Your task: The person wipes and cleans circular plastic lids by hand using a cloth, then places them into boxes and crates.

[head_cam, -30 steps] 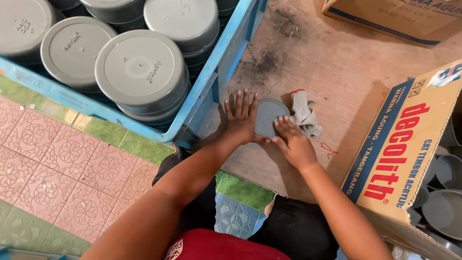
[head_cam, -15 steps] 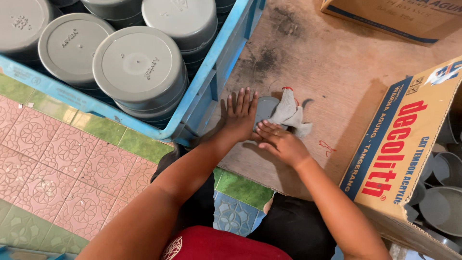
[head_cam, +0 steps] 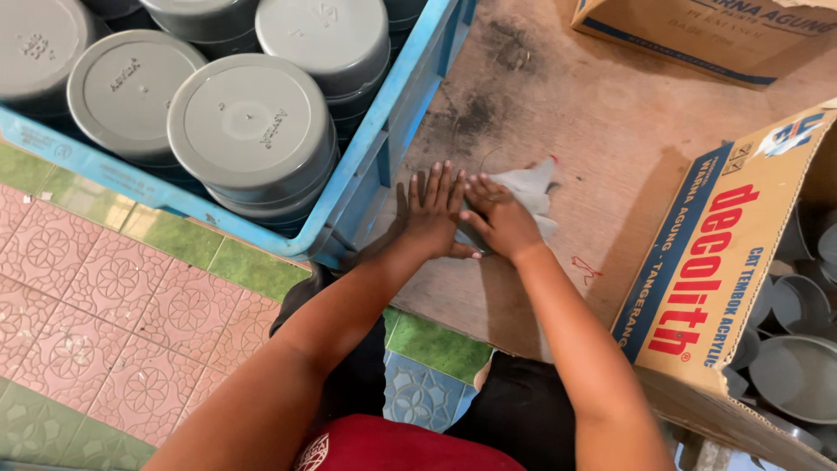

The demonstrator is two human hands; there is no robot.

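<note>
Head view, looking straight down. Left hand (head_cam: 433,214) flat, fingers spread and straight, palm pressed down on the brown board (head_cam: 558,113) that serves as worktop. Right hand (head_cam: 499,220) just beside it, touching along the thumb side, fingers curled and pinching a pale grey rag (head_cam: 530,187). Rag bunched, lying beyond and to the right of the right knuckles, its long axis running away from the body toward the upper right. A dark grey edge, possibly a lid, showing under both hands; mostly hidden, shape not confirmed. Right hand the nearer to the rag; left hand apart from it, holding down only.

Blue crate (head_cam: 397,131) on the left, touching the board's edge, packed with upturned grey tubs (head_cam: 248,122) stacked in columns. Open cardboard box (head_cam: 715,262) on the right, more grey tubs (head_cam: 798,362) inside. Second cardboard box (head_cam: 697,35) at the far edge. Patterned floor tiles (head_cam: 105,288) below the crate.
</note>
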